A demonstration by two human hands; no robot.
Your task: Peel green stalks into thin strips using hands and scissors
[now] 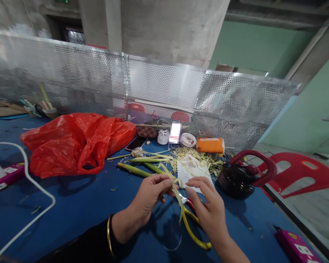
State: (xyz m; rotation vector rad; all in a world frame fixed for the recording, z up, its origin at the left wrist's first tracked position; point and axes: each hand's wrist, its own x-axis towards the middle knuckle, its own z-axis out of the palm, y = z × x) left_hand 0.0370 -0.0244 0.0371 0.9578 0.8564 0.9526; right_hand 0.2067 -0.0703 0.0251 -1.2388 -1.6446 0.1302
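A pale green plant strip [180, 208] is pinched between the thumb and fingers of my left hand [150, 191]. One end of it dangles toward the table, and another part curls over at the fingertips. Just to the right, my right hand [208, 204] has its thumb and fingers curved and apart, close to the curl. I see nothing clearly gripped in it. Scissors with yellow and red handles [190, 228] lie beneath, partly covered by the right hand and the strip. Beyond my hands are green stalks [134, 169] and a white paper [182, 174].
Plant shreds [215, 160] lie around the paper. A black kettle [235, 182] stands right, a red plastic bag [68, 142] left. Behind are a lit phone [175, 132], a tape roll [188, 140] and an orange packet [210, 145]. A perforated metal screen [164, 80] edges the blue table.
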